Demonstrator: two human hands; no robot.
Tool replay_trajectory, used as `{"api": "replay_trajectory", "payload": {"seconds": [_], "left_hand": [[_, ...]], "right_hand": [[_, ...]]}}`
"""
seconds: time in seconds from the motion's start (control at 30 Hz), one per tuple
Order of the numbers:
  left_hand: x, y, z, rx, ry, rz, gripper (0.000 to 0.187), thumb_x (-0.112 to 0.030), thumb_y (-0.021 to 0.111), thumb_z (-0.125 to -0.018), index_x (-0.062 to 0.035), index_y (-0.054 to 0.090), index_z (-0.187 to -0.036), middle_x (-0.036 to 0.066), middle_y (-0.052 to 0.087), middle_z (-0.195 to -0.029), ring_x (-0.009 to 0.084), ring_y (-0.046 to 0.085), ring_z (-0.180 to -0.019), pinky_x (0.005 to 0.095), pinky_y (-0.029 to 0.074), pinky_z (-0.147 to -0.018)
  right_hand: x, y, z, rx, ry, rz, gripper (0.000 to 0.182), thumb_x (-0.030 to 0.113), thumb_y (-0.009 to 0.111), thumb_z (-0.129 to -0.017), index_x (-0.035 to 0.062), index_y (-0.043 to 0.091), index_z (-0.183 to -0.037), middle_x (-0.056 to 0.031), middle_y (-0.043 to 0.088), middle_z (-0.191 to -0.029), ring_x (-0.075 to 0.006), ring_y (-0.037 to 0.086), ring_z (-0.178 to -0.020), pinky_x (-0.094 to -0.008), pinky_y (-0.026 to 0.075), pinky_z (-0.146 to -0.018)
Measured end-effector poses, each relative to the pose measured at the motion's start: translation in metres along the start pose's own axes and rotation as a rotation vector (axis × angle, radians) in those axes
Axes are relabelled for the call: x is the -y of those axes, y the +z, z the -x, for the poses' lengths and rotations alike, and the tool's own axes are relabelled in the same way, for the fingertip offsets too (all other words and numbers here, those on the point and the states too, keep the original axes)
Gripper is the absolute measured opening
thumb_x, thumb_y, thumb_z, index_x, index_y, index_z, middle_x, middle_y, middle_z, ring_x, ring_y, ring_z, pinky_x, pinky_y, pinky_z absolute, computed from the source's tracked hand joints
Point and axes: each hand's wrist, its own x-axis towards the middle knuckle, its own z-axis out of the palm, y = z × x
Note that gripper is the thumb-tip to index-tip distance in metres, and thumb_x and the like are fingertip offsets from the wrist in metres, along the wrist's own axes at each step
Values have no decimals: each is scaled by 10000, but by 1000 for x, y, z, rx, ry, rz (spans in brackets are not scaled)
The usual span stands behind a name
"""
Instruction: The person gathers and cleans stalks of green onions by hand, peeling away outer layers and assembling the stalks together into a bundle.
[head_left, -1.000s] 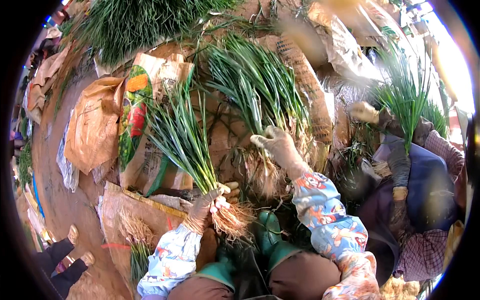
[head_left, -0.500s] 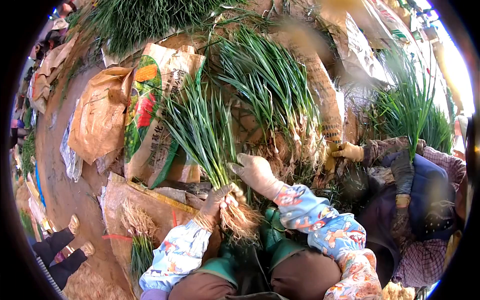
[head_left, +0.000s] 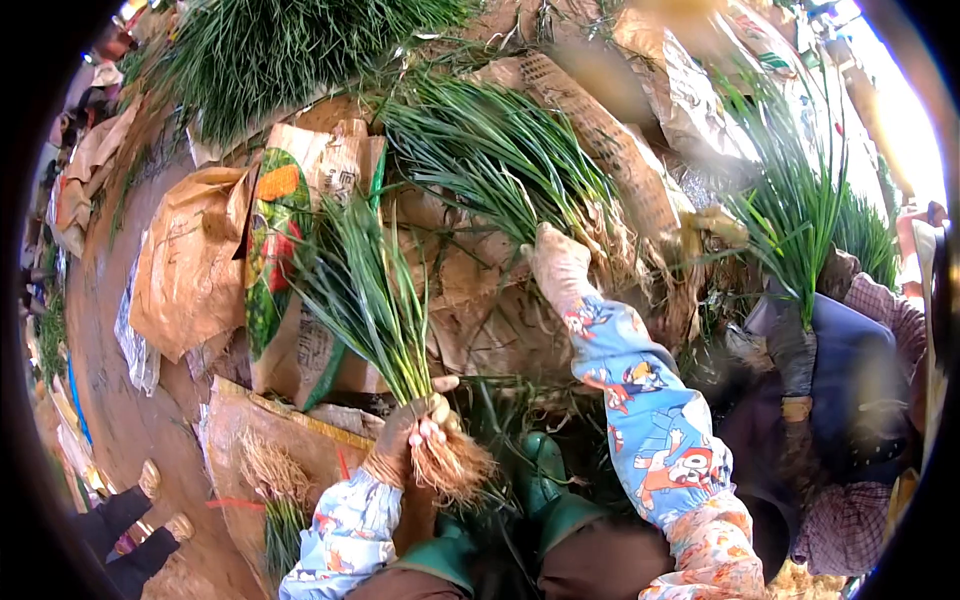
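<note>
Left hand (head_left: 412, 428) clutches greens bunch (head_left: 402, 350), long axis slanting: green leaves (head_left: 362, 270) up-left, stringy tan roots (head_left: 455, 465) down-right. Right hand (head_left: 560, 265) at greens pile (head_left: 500, 150), grip unclear.

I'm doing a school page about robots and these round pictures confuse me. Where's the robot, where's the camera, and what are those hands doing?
There's no robot here! A person wears one camera on their head, looking forward and down, so you see about what they see.

The left hand is closed around a bunch of green onions, leaves up and stringy roots hanging down. The right hand reaches to a bigger pile of green onions; I can't tell whether it grips any.

On the ground, you can see a plain brown sack and a printed sack. At the right side, a different person's dark-gloved hand holds another bunch.
</note>
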Motion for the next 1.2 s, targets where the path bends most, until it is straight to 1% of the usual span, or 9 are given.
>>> {"api": "replay_trajectory", "payload": {"seconds": [0.2,0.4,0.53,0.63,0.7,0.77,0.87,0.93,1.2], "left_hand": [[-8,20,1,-137,121,-166,347,-236,583,-808,16,478,-1021,30,464,-600,98,477,-509,193,448,-496],[-13,14,-6,-162,117,-232,336,-254,588,-805,-13,488,-1016,103,559,-714,99,519,-527,119,364,-392],[-9,14,-8,-216,115,-200,328,-258,581,-813,-16,493,-1016,102,564,-730,74,528,-557,122,362,-396],[-4,21,-9,-220,100,-332,289,-257,573,-820,-16,526,-972,70,558,-692,59,521,-542,117,362,-406],[4,24,-17,-170,78,-330,296,-272,581,-814,-6,552,-941,39,549,-644,59,510,-502,127,367,-412],[17,17,-21,-167,3,-317,292,-271,580,-815,4,571,-914,33,557,-640,68,509,-477,160,405,-453],[7,29,-17,-146,-32,-263,266,-250,614,-782,-2,577,-871,18,517,-603,85,527,-551,168,409,-492],[10,30,-19,-213,-11,-194,244,-235,614,-777,-7,581,-856,19,520,-604,88,526,-553,159,394,-479],[-3,23,-9,-118,85,-269,274,-257,628,-775,-23,549,-893,13,549,-681,48,524,-518,160,430,-436]], "right_hand": [[-29,-5,-25,-387,-93,-224,323,377,590,-757,80,497,-842,-122,588,-722,-282,574,-676,-371,448,-639],[-22,-10,-35,-62,-94,-56,281,315,614,-734,82,501,-843,-122,595,-751,-301,584,-747,-376,446,-670],[-20,-13,-28,-77,-277,304,228,256,418,-854,54,510,-904,-79,576,-922,-215,528,-622,-283,472,-603],[-18,27,20,211,-243,-966,196,240,450,-844,79,520,-930,-47,561,-848,-168,556,-694,-271,476,-606],[13,19,67,-136,-744,-586,186,281,509,-816,116,557,-887,-44,569,-690,-199,577,-621,-307,476,-536],[36,28,98,-319,-773,-266,172,268,532,-780,118,577,-851,-32,556,-590,-224,574,-533,-318,470,-502],[53,3,118,-16,-507,-352,102,176,548,-736,106,555,-810,-31,539,-724,-163,563,-579,-270,445,-480],[61,-12,117,151,-527,124,92,192,530,-756,111,556,-792,-4,541,-683,-163,567,-561,-290,432,-441],[35,16,97,-4,-291,-233,119,216,507,-788,111,564,-778,-49,588,-577,-192,588,-496,-327,428,-395]]}}
